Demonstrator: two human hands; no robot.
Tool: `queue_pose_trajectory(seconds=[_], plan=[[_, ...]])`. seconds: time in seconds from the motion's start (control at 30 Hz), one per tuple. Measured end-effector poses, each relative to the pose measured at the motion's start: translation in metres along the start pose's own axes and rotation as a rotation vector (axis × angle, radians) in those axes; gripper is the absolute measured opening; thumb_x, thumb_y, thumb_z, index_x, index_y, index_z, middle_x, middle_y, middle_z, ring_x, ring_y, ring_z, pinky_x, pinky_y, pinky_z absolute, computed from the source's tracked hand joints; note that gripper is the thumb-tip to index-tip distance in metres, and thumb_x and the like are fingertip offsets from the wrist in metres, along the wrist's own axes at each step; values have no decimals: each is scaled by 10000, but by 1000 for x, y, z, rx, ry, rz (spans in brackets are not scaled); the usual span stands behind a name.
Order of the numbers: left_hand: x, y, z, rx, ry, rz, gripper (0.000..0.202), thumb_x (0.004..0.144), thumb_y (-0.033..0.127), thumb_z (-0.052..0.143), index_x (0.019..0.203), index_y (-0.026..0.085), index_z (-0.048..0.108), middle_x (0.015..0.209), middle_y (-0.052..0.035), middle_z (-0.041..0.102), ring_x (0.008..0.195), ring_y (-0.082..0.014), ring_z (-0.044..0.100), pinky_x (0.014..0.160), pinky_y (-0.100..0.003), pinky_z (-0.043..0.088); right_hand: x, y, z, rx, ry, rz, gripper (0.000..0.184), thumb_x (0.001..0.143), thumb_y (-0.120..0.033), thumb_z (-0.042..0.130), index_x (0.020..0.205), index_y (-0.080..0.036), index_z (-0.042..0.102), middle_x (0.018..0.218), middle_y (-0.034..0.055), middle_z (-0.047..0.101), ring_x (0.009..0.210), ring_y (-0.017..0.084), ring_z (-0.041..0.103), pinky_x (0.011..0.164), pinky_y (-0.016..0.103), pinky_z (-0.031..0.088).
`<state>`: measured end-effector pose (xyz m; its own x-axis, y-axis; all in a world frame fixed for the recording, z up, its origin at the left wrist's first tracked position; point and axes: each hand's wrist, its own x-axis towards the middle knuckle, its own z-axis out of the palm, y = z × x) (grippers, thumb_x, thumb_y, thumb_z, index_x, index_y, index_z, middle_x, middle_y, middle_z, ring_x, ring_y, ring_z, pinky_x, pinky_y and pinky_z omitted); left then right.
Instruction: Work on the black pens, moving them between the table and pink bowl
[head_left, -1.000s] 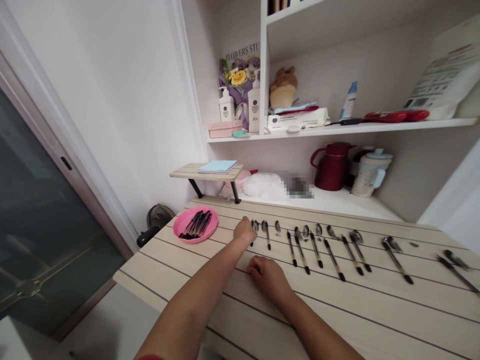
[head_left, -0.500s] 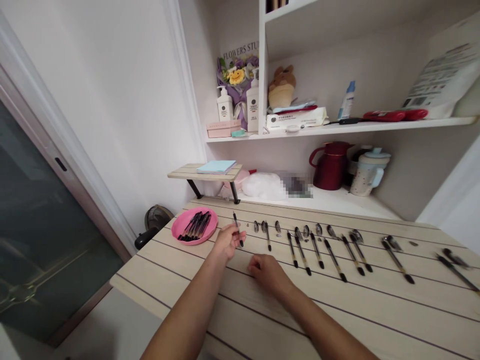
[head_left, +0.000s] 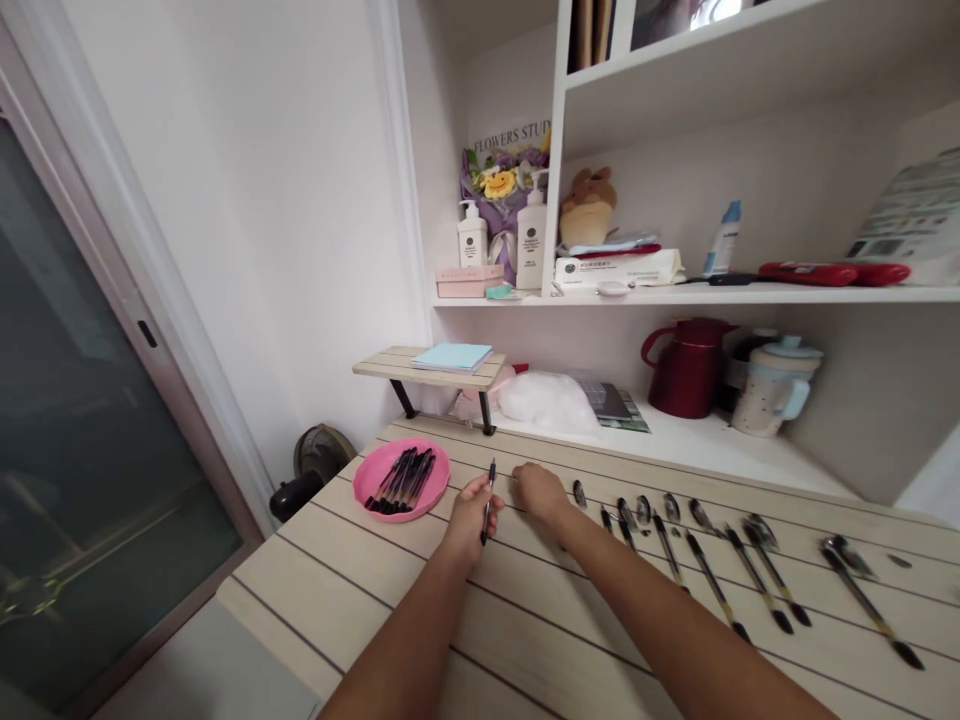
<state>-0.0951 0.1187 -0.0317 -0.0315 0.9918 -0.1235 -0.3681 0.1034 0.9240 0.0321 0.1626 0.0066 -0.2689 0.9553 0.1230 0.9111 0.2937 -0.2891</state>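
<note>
My left hand (head_left: 471, 515) is closed around a black pen (head_left: 488, 490) held upright-tilted just above the wooden table (head_left: 390, 590). My right hand (head_left: 538, 491) rests further back on the table with its fingers curled down at the left end of a row of pens and pen caps (head_left: 697, 545); what is under its fingers is hidden. A pink dish (head_left: 375, 472) holding several black pens sits to the left of my left hand.
A small wooden riser (head_left: 427, 368) with a blue notepad stands at the table's back. Behind are shelves with a red jug (head_left: 686, 367), a white mug (head_left: 774, 386), bottles and a plush toy. A glass door is at the left.
My left hand picked a pen out of the row and drew it back toward me. My right hand moved forward to the row's left end. The camera tilted down and left.
</note>
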Motion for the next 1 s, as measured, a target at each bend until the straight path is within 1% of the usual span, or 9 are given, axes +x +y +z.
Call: queue_pose_trajectory(seconds=[0.17,0.27,0.33,0.4,0.5,0.6,0.67,0.8,1.0], plan=[[3,-1,-1,-21,-3,-16,484,666,391,578,1086,171,483,579,33,534,373,-34,381,392,-151,221,7,-13,12,4,9,10,225,752,-84,450,865,-119,642,920,176,641,852,232,613,709,306,405],[3,0,-1,-34,4,-25,479,657,395,583,1067,165,495,566,34,532,367,-34,378,390,-153,213,7,-9,10,69,43,19,209,747,-95,445,831,-118,635,891,170,649,823,225,614,684,292,406],[1,0,-1,-21,-25,-22,470,656,392,578,1056,156,505,553,35,528,357,-35,371,382,-155,200,3,0,5,143,71,23,195,760,-141,433,783,-134,626,820,132,662,764,198,616,651,266,406],[-2,0,2,23,-100,-13,452,665,371,564,1051,141,514,544,33,532,341,-34,357,368,-161,182,-7,13,-2,219,94,30,220,787,-215,398,763,-157,609,732,76,660,664,160,606,596,237,406],[-10,-2,9,133,-244,-22,431,682,342,546,1048,114,534,539,22,549,321,-33,341,352,-172,163,-33,36,-12,392,170,65,272,804,-314,339,778,-178,573,629,16,623,515,130,553,501,226,392],[-20,-4,19,233,-359,-46,454,693,341,544,1079,101,539,542,13,566,324,-35,353,352,-175,170,-66,54,-23,687,301,106,223,765,-368,401,727,-194,536,572,-11,583,435,118,488,451,230,358],[-27,-5,25,275,-422,-52,466,698,341,545,1094,96,541,548,8,575,331,-34,359,359,-175,185,-85,60,-29,779,331,123,197,741,-372,439,713,-197,525,572,-14,575,416,110,463,441,232,344],[-37,-5,31,331,-468,-55,458,705,331,546,1092,86,553,551,5,578,335,-27,354,374,-177,206,-105,62,-38,811,318,123,154,715,-339,471,742,-200,532,578,-26,550,427,107,462,457,234,353],[-39,-4,32,371,-464,-54,448,704,313,543,1101,107,560,552,7,580,342,-24,345,386,-173,202,-112,62,-38,758,261,81,95,722,-295,453,716,-214,503,532,-53,497,425,107,469,462,230,350]])
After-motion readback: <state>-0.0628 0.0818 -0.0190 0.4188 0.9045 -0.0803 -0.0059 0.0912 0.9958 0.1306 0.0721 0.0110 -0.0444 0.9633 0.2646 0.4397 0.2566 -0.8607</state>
